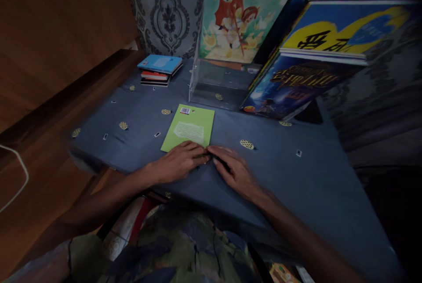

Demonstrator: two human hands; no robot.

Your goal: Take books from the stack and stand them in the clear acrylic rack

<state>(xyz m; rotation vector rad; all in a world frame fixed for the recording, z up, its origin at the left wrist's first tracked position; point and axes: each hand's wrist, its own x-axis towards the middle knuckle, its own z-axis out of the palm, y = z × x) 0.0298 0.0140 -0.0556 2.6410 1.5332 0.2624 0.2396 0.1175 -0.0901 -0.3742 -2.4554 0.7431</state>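
Note:
A light green book [190, 127] lies flat on the cloth-covered table, a barcode label at its far left corner and a pale text panel in its middle. Across its near edge rests my left hand [184, 160], fingers stretched toward the right and gripping nothing that I can see. My right hand [234, 169] is at the book's near right corner, its fingertips meeting those of the left. Its fingers are extended, with a dark gap between thumb and forefinger. The book's near edge is partly hidden under my hands.
A small stack of books [160, 64] with a blue one on top sits at the back left. Behind the green book is a clear acrylic stand [217, 83]. A large illustrated book [237, 23] stands upright there, and more picture books [296, 81] lean in tiers at the right.

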